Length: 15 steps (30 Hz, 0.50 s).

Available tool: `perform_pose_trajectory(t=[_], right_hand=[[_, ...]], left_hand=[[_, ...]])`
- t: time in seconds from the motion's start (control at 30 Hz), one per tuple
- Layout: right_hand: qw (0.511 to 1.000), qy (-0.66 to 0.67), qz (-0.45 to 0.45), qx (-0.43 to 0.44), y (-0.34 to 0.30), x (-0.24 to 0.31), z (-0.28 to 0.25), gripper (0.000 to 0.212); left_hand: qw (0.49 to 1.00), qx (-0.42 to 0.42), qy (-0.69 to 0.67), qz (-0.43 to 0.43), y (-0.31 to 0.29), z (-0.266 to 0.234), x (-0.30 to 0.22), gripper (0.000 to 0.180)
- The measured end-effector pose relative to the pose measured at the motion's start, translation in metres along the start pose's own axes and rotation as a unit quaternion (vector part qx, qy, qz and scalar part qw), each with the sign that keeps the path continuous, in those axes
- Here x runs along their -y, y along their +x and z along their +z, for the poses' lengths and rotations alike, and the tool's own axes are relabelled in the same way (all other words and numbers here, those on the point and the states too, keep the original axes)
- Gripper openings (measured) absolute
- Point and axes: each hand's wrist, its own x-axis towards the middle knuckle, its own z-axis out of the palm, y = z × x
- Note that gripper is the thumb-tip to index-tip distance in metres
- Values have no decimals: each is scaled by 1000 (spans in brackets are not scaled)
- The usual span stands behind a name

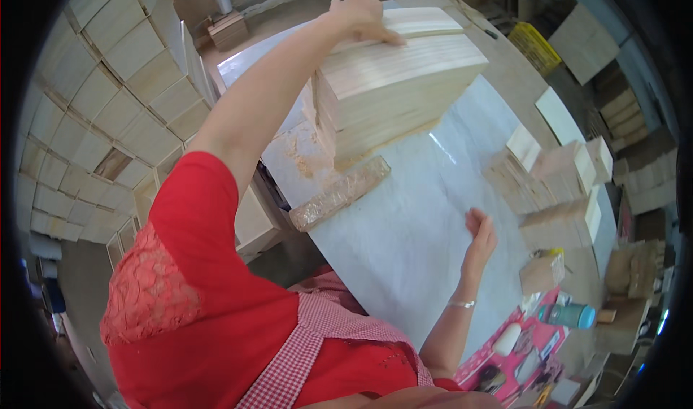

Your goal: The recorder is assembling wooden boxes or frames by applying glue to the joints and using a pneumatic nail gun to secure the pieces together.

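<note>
Two large pale wooden blocks, possibly stacks of boards, stand one behind the other on the far part of the table. My left arm reaches across to the back one. My left hand is bent over the left end of this rear wooden stack, thumb toward the front wooden stack; its fingertips are partly hidden. My right hand hovers over the tabletop with nothing in it, fingers loosely curved and apart from the thumb. A tape-wrapped bar lies at the table's left edge, near sawdust.
Small wooden pieces are piled at the right. A turquoise bottle and a white oval object lie by a pink sheet. Stacked wooden boxes rise at the left. A yellow crate stands far right.
</note>
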Motion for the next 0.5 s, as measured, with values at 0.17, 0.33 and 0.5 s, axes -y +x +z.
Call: perform_pose_trajectory(t=[0.17, 0.33, 0.5], right_hand=[[996, -35, 47, -73, -118, -10, -54, 50], [986, -16, 66, -152, -159, -13, -84, 32], [908, -201, -13, -368, -139, -41, -142, 46]], left_hand=[[997, 80, 23, -5, 20, 4, -25, 99], [996, -45, -40, 63, 21, -15, 25, 99], [943, -119, -208, 229, -121, -40, -33, 93]])
